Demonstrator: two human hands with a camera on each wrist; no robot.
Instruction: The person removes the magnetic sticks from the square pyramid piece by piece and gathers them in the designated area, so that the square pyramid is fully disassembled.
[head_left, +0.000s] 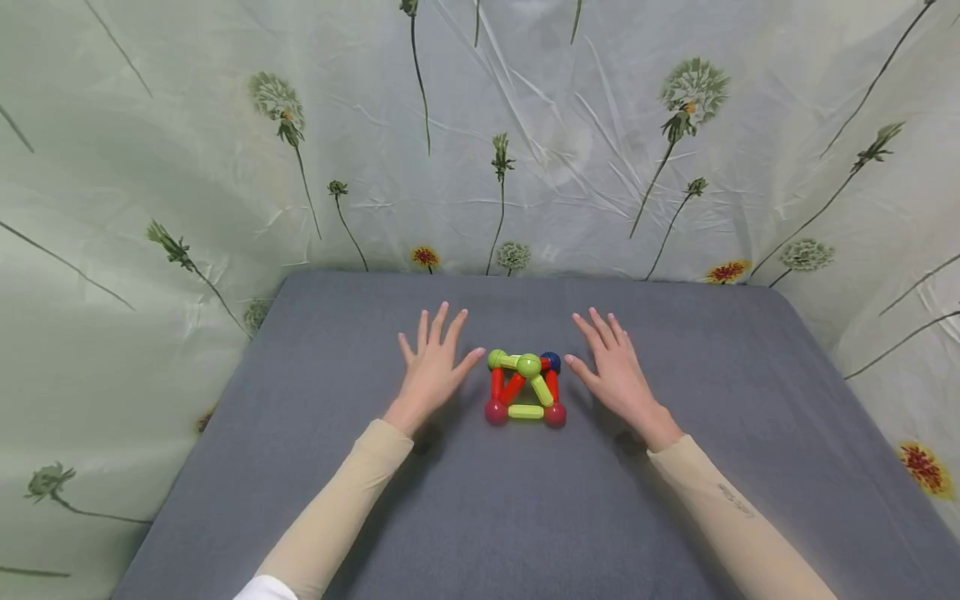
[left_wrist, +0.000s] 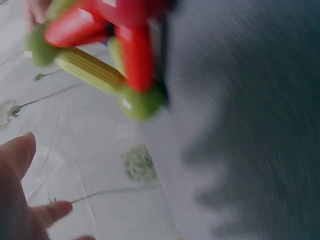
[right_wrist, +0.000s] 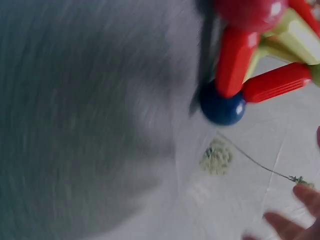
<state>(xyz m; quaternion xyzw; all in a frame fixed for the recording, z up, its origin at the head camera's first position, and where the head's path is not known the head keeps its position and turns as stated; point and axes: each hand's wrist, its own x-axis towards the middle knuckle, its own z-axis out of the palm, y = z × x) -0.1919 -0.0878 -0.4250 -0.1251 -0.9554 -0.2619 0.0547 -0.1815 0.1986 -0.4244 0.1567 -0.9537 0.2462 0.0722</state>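
Observation:
Between the two hands, a small toy frame built of rods and balls [head_left: 527, 412] stands on the grey surface. Its rods are red and yellow-green, and its balls are dark red, yellow-green and dark blue. My left hand [head_left: 431, 369] hovers left of it with fingers spread, the thumb pointing towards a green ball [left_wrist: 141, 104]. On the other side my right hand [head_left: 617, 372] is held with fingers extended, its thumb near the dark blue ball [right_wrist: 222, 106]. Both hands hold nothing and cast shadows on the surface.
The grey padded surface [head_left: 480, 517] stretches out around the toy, with rounded far corners. Behind it and along its sides hangs a pale curtain [head_left: 570, 100] printed with dandelions and other flowers.

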